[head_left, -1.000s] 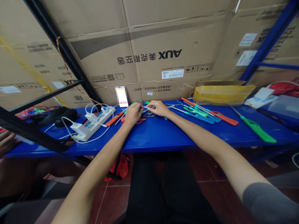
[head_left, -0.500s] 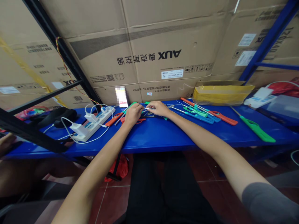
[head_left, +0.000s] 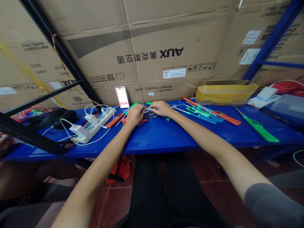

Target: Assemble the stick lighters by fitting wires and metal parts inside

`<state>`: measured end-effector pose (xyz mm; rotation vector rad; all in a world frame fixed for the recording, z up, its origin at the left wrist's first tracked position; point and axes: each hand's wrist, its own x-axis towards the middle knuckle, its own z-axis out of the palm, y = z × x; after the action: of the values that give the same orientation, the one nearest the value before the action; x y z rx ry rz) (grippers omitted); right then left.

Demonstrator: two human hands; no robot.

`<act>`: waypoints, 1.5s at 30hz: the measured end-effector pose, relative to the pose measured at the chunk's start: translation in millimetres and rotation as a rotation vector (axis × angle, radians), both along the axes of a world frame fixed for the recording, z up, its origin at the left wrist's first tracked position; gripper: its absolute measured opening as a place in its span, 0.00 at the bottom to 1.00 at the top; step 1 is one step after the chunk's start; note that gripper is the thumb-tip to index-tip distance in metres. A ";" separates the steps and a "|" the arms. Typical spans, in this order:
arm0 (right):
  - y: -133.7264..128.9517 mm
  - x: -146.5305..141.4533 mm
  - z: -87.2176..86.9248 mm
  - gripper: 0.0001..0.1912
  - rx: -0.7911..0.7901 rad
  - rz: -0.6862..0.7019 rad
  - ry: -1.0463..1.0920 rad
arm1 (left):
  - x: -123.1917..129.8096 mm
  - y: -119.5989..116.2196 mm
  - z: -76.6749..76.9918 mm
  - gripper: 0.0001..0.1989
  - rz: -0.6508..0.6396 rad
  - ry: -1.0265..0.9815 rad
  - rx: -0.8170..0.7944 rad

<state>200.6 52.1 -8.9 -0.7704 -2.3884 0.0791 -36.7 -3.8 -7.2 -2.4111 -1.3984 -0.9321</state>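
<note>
Over the blue table (head_left: 161, 139), my left hand (head_left: 136, 115) and my right hand (head_left: 161, 109) are close together with fingers pinched. A thin pale rod (head_left: 151, 109) spans the small gap between them, one end at each hand. Beneath and behind the hands lie thin metal rods and green and red plastic pieces, partly hidden. An orange lighter (head_left: 115, 120) rests left of my left hand. To the right of my right hand are several long lighters, among them a blue one (head_left: 201, 117) and an orange-red one (head_left: 226, 118).
A white power strip (head_left: 95, 125) with chargers and cables lies left, near a lit phone (head_left: 123, 97) leaning on cardboard. A yellow-taped box (head_left: 225, 94) stands at the back right. A green lighter (head_left: 261, 129) lies far right. Another person's hand (head_left: 5, 142) shows at the left edge.
The camera view has shifted slightly. Both hands stay close together at the thin rod, with hardly any visible movement.
</note>
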 end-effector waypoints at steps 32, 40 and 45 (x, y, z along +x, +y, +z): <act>-0.2 1.7 4.1 0.13 0.017 0.017 -0.052 | -1.0 -2.0 2.5 0.05 0.024 -0.089 0.004; 2.1 2.3 2.8 0.13 0.017 0.034 -0.061 | -3.6 3.1 0.6 0.05 0.025 -0.065 -0.033; 5.8 2.0 2.3 0.13 0.073 0.065 -0.090 | -5.0 6.7 -1.7 0.06 -0.003 -0.086 -0.066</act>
<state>202.5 57.9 -6.6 -0.6759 -2.4871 -0.0167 -41.8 2.8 -8.9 -2.4479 -1.4784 -1.0164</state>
